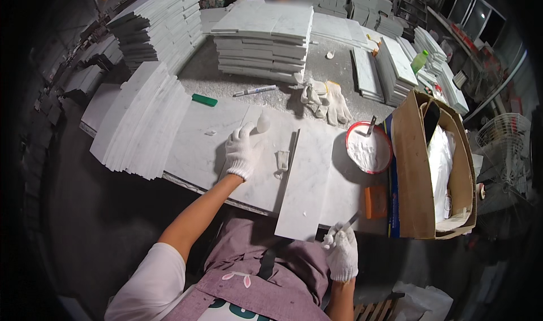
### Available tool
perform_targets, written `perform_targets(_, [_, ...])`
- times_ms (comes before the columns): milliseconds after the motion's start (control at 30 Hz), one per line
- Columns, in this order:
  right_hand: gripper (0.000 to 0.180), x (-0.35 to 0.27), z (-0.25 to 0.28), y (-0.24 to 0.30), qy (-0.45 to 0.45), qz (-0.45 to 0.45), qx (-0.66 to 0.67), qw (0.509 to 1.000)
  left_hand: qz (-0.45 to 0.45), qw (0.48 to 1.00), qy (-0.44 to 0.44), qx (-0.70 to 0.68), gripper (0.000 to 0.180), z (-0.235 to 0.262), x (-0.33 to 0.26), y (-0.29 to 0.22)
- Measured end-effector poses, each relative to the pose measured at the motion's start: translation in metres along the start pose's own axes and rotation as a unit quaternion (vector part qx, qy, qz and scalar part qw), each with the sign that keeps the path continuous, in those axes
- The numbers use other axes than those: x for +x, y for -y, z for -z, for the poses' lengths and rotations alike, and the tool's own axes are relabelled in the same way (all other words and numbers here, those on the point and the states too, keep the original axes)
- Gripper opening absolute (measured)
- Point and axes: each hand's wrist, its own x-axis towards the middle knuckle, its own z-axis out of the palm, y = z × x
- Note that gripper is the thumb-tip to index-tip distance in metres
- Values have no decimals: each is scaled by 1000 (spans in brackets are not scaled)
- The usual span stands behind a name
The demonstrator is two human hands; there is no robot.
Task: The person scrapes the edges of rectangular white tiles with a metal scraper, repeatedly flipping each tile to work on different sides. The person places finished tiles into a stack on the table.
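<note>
Scene: A person in white cotton gloves works at a stone-topped workbench (192, 151) amid stacks of white marble tiles.
Left hand: The left hand (240, 151) lies flat, fingers loosely spread, on the bench top near its middle, fingertips just beside a small white bottle (263, 122).
Right hand: The right hand (341, 250) hangs off the near edge of the bench, fingers curled around a thin metal blade (349, 223) whose tip points up toward the slab.
Slab: A long marble slab (308, 182) lies across the bench, its near end jutting past the near edge just beside the right hand; neither hand touches it.
Nearby: A red-rimmed bowl of white paste (369, 148) with a tool standing in it sits toward the right edge, an orange block (375, 202) near the near-right corner, and an open cardboard box (416, 174) beyond that.
Far side: A spare pair of gloves (325, 100), a marker pen (254, 90) and a green eraser-like bar (204, 100) lie before a tile stack (263, 44).
Risk, slab: With its end overhanging and unheld, the slab could likely tip or slide off if knocked by a wrist or leaned on.
Risk, blade: The blade, so close to the stone's corner, could chip it or slip in the glove's grip.
Risk, bottle: A sweep of the left hand could probably topple the bottle.
</note>
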Motion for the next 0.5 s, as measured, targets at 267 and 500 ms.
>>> perform_targets(267, [32,-5,17,-3,-48,34,-112,992,67,997,20,45,44,-52,27,-4])
perform_targets(500, [12,-3,-45,15,-88,10,-119,989,103,994,23,-27,41,-26,29,-7])
